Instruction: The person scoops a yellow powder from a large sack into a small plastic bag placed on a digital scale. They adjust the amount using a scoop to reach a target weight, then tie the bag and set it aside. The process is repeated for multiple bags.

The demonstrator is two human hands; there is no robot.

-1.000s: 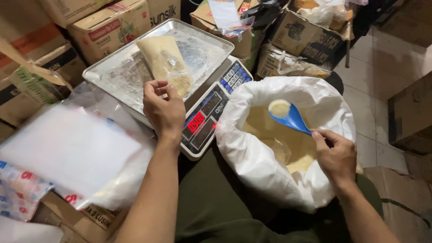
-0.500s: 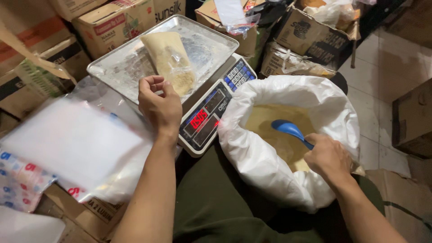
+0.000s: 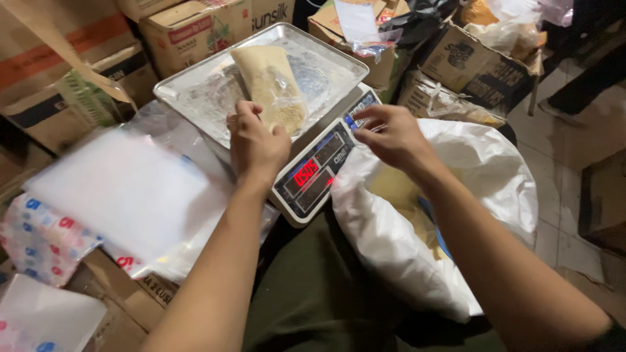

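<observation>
Head view, taking the scale [image 3: 313, 173] as landmark. A clear bag [image 3: 270, 88] of pale powder lies on the scale's steel tray [image 3: 195, 98], its long axis running from the tray's far edge toward the person, its near end at the tray's front edge. The left hand [image 3: 255, 143] rests at that near end, fingers curled onto the bag's lower corner, seemingly gripping it. The right hand [image 3: 391, 137] hovers over the keypad side of the scale, fingers loosely bent, holding nothing, just right of the bag; the left is nearer. A white sack [image 3: 391, 248] stands open right of the scale. Flat plastic sheets [image 3: 124, 195] lie left of it; cartons [image 3: 189, 32] crowd behind the tray.
</observation>
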